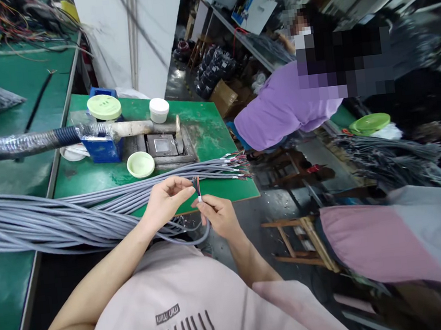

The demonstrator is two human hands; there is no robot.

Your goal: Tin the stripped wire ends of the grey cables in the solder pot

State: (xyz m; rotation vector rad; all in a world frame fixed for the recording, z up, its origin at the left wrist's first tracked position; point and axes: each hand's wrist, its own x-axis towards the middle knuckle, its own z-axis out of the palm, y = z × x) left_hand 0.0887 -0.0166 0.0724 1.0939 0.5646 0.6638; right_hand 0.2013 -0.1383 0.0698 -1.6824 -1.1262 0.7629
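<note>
In the head view my right hand [222, 218] grips a grey cable [203, 235] just below its end, where a white band shows. Thin coloured wires [197, 184], dark and red-orange, fan upward out of that end. My left hand [168, 195] pinches at these wires with thumb and forefinger. A thick bundle of grey cables [72, 214] lies along the bench behind and to the left of my hands. Its stripped ends [238, 167] reach the bench's right edge.
On the green bench [209, 129] sit a square metal pot [163, 146], a pale green dish [140, 164], a white tub [159, 110] and a blue box [102, 148]. A flexible duct [25, 144] crosses from the left. A person in purple [281, 106] sits beyond; wooden stool [311, 242] at right.
</note>
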